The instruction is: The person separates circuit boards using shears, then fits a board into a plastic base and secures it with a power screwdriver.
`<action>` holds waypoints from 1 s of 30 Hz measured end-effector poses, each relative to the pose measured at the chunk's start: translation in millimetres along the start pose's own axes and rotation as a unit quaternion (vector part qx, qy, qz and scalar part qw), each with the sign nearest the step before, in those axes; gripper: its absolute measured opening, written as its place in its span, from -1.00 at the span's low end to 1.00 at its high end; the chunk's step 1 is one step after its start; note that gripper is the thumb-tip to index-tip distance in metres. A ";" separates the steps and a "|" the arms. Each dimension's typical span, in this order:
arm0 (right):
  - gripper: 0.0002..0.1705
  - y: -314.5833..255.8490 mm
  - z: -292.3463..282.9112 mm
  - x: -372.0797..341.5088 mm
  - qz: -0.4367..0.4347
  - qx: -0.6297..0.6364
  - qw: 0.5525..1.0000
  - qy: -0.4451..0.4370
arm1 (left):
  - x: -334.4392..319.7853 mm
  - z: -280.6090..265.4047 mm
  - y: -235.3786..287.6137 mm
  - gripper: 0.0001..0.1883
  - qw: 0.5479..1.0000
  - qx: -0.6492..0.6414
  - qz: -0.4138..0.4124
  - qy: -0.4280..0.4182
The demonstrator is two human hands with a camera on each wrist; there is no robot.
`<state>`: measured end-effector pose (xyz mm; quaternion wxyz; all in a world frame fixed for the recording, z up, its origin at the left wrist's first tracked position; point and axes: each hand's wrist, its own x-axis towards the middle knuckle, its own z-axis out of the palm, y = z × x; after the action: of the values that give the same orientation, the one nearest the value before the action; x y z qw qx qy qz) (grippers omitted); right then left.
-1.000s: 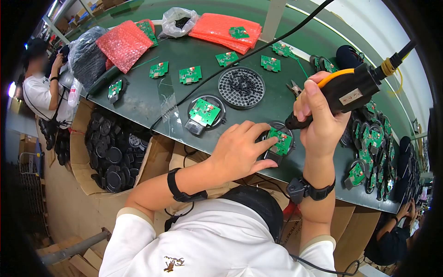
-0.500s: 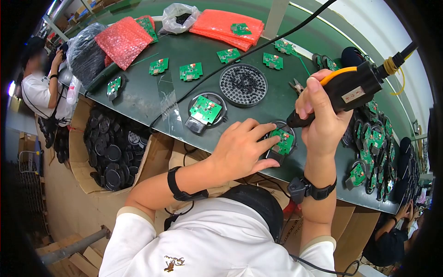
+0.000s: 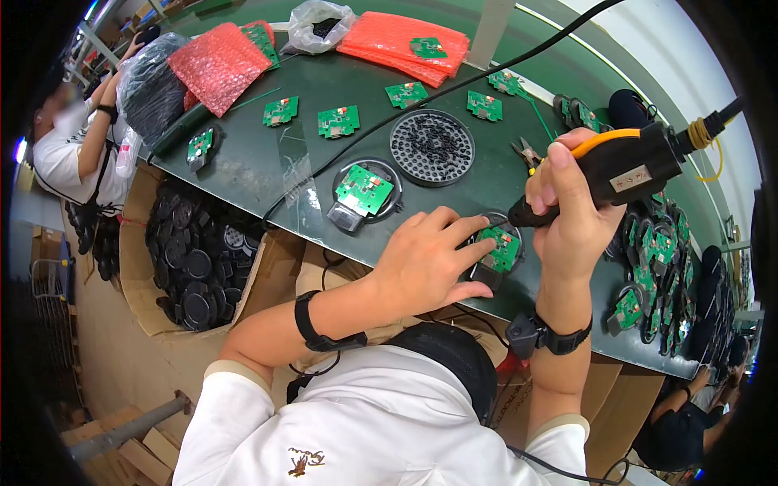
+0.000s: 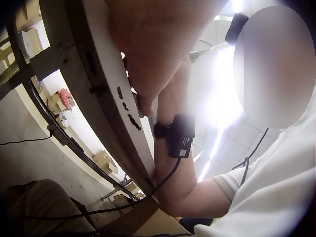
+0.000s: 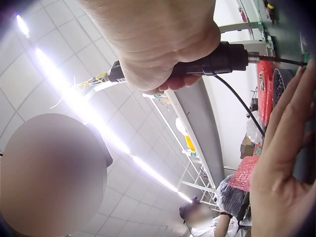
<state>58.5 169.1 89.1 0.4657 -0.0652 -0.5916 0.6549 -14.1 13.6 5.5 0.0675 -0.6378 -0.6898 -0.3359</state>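
Note:
In the head view my right hand [image 3: 572, 215] grips a black electric screwdriver [image 3: 640, 166] with an orange strip, its nose pointing left over a round black housing at the table's front. A green circuit board [image 3: 504, 249] lies on that housing. My left hand [image 3: 429, 255] rests there with fingers spread, fingertips touching the board and its edge. The right wrist view shows the right hand [image 5: 168, 54] wrapped round the tool, with the left hand [image 5: 284, 173] extended nearby. In the left wrist view the left hand [image 4: 153, 44] hides what is under its fingers.
A second board [image 3: 365, 190] lies on a housing to the left. Behind are a round tray [image 3: 433, 176] of small black parts, loose boards, pliers [image 3: 528, 154] and red bubble bags [image 3: 219, 73]. Stacked assemblies [image 3: 648, 267] stand right; a carton [image 3: 138, 279] of black housings is left.
My right hand and the screwdriver have shifted slightly to the right in the head view. The left fingers remain on the board. At the far left, a person's arms have moved.

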 end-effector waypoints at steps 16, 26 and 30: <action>-0.81 -0.4 1.3 -3.6 0.010 0.011 1.000 -0.009 | 0.2 -0.8 0.8 -0.29 1.000 0.000 -0.006 -0.020; -0.79 2.2 1.0 -6.5 0.000 -0.005 1.000 -0.008 | 1.0 -1.1 0.7 -0.29 1.000 0.000 -0.007 -0.029; -0.79 3.7 1.8 -8.6 -0.012 0.013 1.000 -0.002 | 1.0 -0.7 0.6 -0.30 1.000 0.002 -0.007 -0.030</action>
<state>60.2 162.4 82.5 0.4735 -0.0508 -0.5847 0.6567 -14.0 14.1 6.8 0.0461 -0.6424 -0.6968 -0.3157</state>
